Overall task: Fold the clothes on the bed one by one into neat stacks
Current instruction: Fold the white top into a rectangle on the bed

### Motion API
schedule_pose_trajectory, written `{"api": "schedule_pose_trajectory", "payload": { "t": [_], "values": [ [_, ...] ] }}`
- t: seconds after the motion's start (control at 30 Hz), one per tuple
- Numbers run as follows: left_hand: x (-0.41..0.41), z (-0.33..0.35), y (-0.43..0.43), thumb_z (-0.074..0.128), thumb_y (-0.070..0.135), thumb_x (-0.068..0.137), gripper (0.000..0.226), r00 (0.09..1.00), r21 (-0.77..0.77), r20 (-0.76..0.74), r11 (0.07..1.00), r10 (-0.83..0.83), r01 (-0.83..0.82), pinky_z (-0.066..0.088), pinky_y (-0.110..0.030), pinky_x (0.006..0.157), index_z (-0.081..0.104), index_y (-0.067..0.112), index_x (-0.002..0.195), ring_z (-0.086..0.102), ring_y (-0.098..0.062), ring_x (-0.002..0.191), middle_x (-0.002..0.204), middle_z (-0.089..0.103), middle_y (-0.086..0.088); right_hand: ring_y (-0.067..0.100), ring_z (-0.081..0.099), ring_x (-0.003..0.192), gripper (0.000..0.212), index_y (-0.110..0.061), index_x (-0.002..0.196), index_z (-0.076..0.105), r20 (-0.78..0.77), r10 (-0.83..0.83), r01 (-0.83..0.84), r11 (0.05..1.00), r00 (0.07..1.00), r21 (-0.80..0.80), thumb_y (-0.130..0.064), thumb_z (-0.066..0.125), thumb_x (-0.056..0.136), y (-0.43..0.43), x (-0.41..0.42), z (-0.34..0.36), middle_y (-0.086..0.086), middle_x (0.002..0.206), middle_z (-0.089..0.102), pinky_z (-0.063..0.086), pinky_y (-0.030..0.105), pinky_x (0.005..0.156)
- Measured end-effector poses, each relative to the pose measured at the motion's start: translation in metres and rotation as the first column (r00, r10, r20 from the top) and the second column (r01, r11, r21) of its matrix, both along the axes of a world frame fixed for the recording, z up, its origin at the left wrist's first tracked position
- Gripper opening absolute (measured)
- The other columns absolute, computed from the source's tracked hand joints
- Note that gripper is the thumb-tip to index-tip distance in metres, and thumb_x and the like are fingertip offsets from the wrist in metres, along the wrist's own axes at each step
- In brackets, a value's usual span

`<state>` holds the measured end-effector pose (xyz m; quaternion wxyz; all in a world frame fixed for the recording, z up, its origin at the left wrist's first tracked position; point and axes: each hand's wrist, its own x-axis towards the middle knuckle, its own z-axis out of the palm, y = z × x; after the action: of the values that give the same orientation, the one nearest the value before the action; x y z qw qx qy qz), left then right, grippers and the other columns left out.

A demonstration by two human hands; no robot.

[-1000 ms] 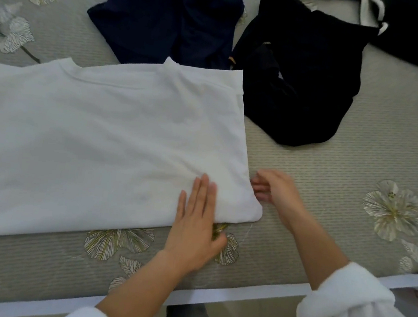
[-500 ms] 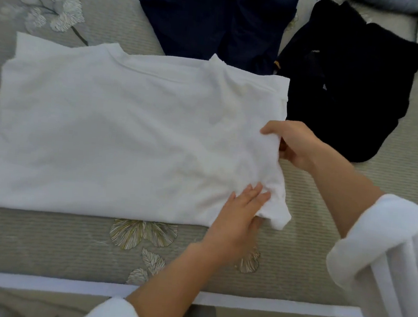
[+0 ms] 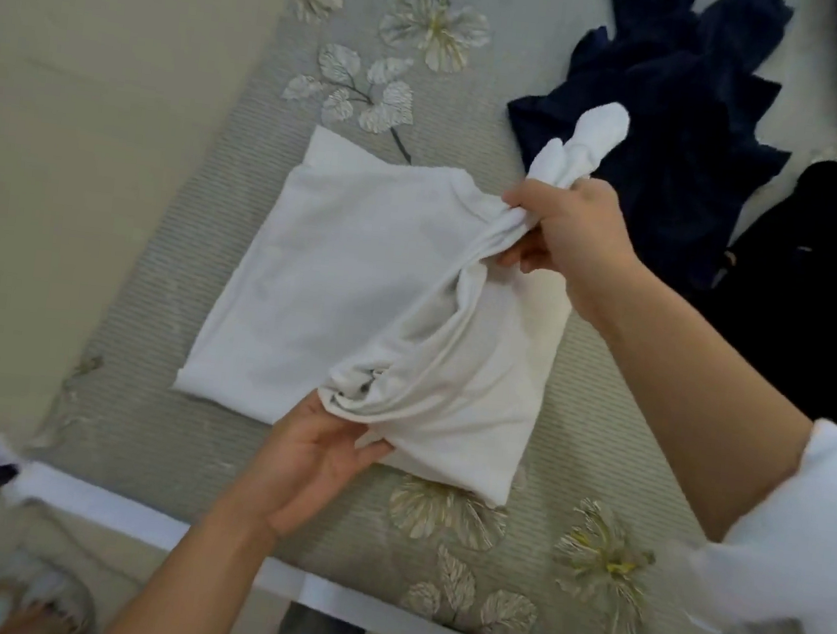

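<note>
The right hand (image 3: 567, 231) grips a bunched edge of the white shirt (image 3: 337, 282). The left hand (image 3: 319, 453) pinches its near edge, apparently lifted off the bed (image 3: 176, 441).

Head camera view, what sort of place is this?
Probably a bedroom: a bed with a floral mat, a white shirt being folded on it, and a navy garment waiting beside it.

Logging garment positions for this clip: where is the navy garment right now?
In the head view, the navy garment lies crumpled at the upper right of the bed, just beyond the right hand, with the black garment to its right.
</note>
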<state>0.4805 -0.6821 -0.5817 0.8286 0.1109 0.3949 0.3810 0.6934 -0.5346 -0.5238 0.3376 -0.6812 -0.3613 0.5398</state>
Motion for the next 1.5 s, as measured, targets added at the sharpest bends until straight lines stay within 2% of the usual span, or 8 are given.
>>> {"api": "schedule_pose_trajectory", "payload": {
  "t": [0.23, 0.43, 0.67, 0.87, 1.1, 1.27, 1.4, 1.5],
  "values": [
    [-0.098, -0.012, 0.004, 0.050, 0.010, 0.089, 0.039, 0.979, -0.005, -0.091, 0.983, 0.180, -0.182, 0.047, -0.045, 0.098, 0.064, 0.020, 0.124, 0.056, -0.025, 0.122, 0.135, 0.057, -0.009, 0.019, 0.058, 0.041, 0.017, -0.006, 0.068, 0.054, 0.019, 0.145, -0.146, 0.988, 0.989, 0.043, -0.009, 0.060, 0.083, 0.038, -0.127, -0.019, 0.011, 0.054, 0.063, 0.043, 0.022, 0.041],
    [-0.134, -0.040, -0.004, 0.029, -0.004, 0.081, 0.047, 0.793, -0.241, -0.532, 0.845, 0.297, -0.478, 0.052, -0.040, 0.077, 0.061, 0.019, 0.109, 0.063, -0.023, 0.100, 0.109, 0.066, -0.006, 0.011, 0.049, 0.122, 0.055, -0.022, 0.147, 0.036, 0.135, 0.516, -0.492, 0.853, 0.846, -0.178, -0.038, 0.050, 0.096, 0.019, -0.147, -0.065, 0.001, 0.142, 0.048, 0.035, 0.023, 0.098],
    [-0.108, -0.035, -0.013, 0.066, 0.040, 0.077, 0.035, 0.878, -0.453, -0.472, 0.877, -0.083, -0.160, 0.057, -0.041, 0.072, 0.063, 0.019, 0.106, 0.071, -0.025, 0.091, 0.097, 0.074, -0.008, 0.025, 0.037, 0.126, 0.055, -0.014, 0.134, 0.044, 0.693, -0.054, 0.027, 0.998, 0.719, 0.049, -0.032, 0.063, 0.086, -0.046, -0.076, -0.093, 0.005, 0.134, 0.044, 0.032, 0.042, 0.105],
    [-0.055, -0.033, 0.003, 0.063, 0.039, 0.087, 0.038, 0.851, -0.204, -0.494, 0.928, 0.177, -0.311, 0.053, -0.031, 0.085, 0.057, 0.033, 0.124, 0.065, -0.010, 0.106, 0.116, 0.068, 0.011, 0.013, 0.067, 0.082, 0.037, -0.005, 0.110, 0.064, 0.176, -0.169, 0.216, 0.928, 0.970, -0.303, -0.026, 0.073, 0.082, -0.076, -0.042, -0.103, 0.002, 0.099, 0.070, 0.050, 0.019, 0.054],
    [-0.047, -0.028, 0.029, 0.052, 0.058, 0.086, 0.042, 0.738, -0.005, -0.653, 0.974, 0.168, -0.227, 0.051, -0.015, 0.073, 0.055, 0.037, 0.123, 0.065, 0.004, 0.092, 0.108, 0.067, 0.018, 0.018, 0.067, 0.052, 0.022, -0.002, 0.093, 0.065, 0.088, -0.130, 0.156, 0.879, 0.988, -0.451, -0.014, 0.074, 0.077, -0.134, -0.016, -0.073, 0.005, 0.067, 0.073, 0.050, 0.025, 0.044],
    [-0.081, -0.037, 0.035, 0.057, 0.065, 0.079, 0.039, 0.578, -0.121, -0.806, 0.992, -0.124, 0.043, 0.047, -0.025, 0.063, 0.064, 0.029, 0.094, 0.065, -0.009, 0.083, 0.090, 0.067, 0.012, 0.025, 0.068, 0.055, 0.039, 0.003, 0.080, 0.066, -0.266, 0.411, -0.432, 0.392, 0.872, -0.812, -0.031, 0.055, 0.095, -0.178, -0.021, -0.050, 0.022, 0.077, 0.072, 0.053, 0.026, 0.049],
    [-0.097, -0.049, 0.032, 0.062, 0.048, 0.085, 0.033, 0.419, -0.036, -0.906, 0.998, -0.058, 0.060, 0.044, -0.026, 0.067, 0.054, 0.025, 0.108, 0.060, -0.011, 0.091, 0.097, 0.060, 0.012, 0.016, 0.064, 0.059, 0.021, -0.004, 0.080, 0.069, 0.180, 0.267, -0.161, 0.876, 0.947, -0.454, -0.016, 0.056, 0.093, -0.140, -0.019, -0.055, 0.007, 0.070, 0.072, 0.053, 0.038, 0.067],
    [-0.094, -0.050, 0.038, 0.062, 0.038, 0.089, 0.047, 0.293, 0.160, -0.944, 0.987, 0.149, 0.015, 0.045, -0.027, 0.082, 0.044, 0.019, 0.128, 0.055, -0.015, 0.098, 0.115, 0.054, -0.002, 0.016, 0.058, 0.086, 0.011, -0.014, 0.098, 0.065, 0.557, 0.052, -0.078, 0.997, 0.829, 0.024, -0.018, 0.059, 0.089, -0.093, -0.025, -0.060, 0.002, 0.095, 0.067, 0.044, 0.032, 0.078]
  ]
}}
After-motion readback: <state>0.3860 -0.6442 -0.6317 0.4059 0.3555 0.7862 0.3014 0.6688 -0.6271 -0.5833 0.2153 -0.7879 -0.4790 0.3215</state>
